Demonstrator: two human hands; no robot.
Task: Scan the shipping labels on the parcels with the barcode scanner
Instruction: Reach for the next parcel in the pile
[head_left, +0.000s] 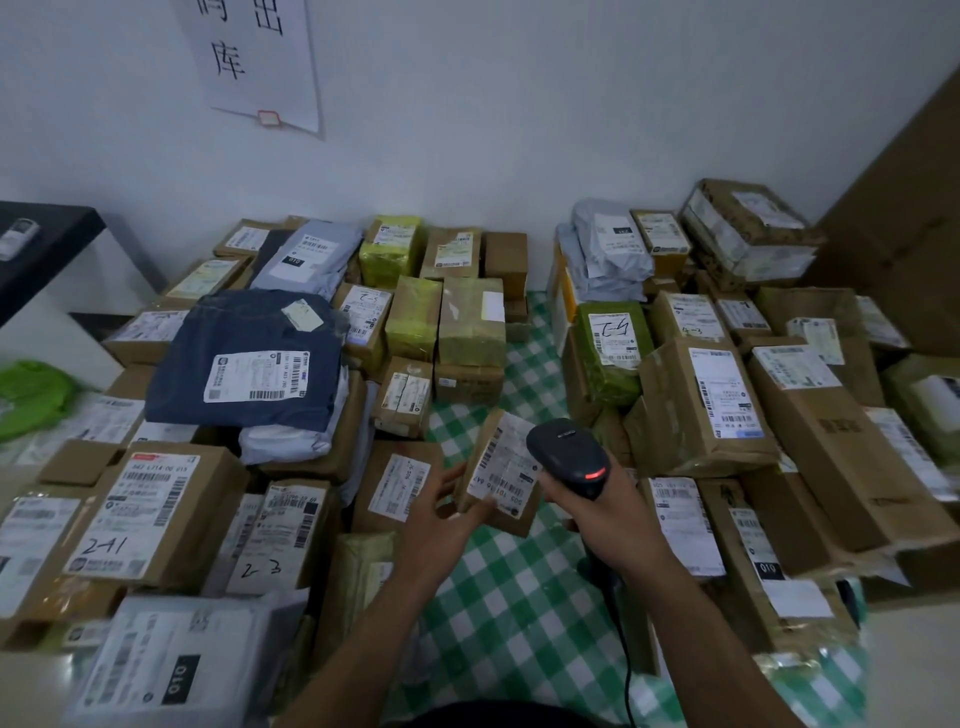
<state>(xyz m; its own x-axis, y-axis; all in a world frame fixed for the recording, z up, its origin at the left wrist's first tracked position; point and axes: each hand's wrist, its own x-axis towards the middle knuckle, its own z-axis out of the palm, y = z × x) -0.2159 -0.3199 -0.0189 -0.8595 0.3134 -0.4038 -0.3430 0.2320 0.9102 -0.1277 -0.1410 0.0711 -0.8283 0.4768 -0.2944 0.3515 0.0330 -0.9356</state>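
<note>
Parcels cover nearly all of the green-and-white checked cloth, heaped in two masses with a lane of bare cloth between them running from 6 o'clock up toward 12. The one being worked is a small brown box just below the middle of my view. It is lifted off the cloth and tilted so that its white shipping label faces up toward the scanner.

The left hand grasps this box from its 8 o'clock side, thumb raised along the near edge and fingers curled under the bottom corner. The right hand is clenched round the handle of the black barcode scanner. The scanner head sits at the label's 3 o'clock edge and overlaps the box's corner from where I look; I cannot tell whether they touch. A red light glows on the back of the head, and the black cable hangs toward 6 o'clock.

At 10 o'clock from the held box, a dark blue bag with a white label lies on top of the left heap. At 8 o'clock sits a carton with "2-41" handwritten on it. At 1 o'clock stands a green-wrapped parcel, its label marked in pen. High at 11 o'clock, a paper sheet with large black characters hangs on the white wall.
</note>
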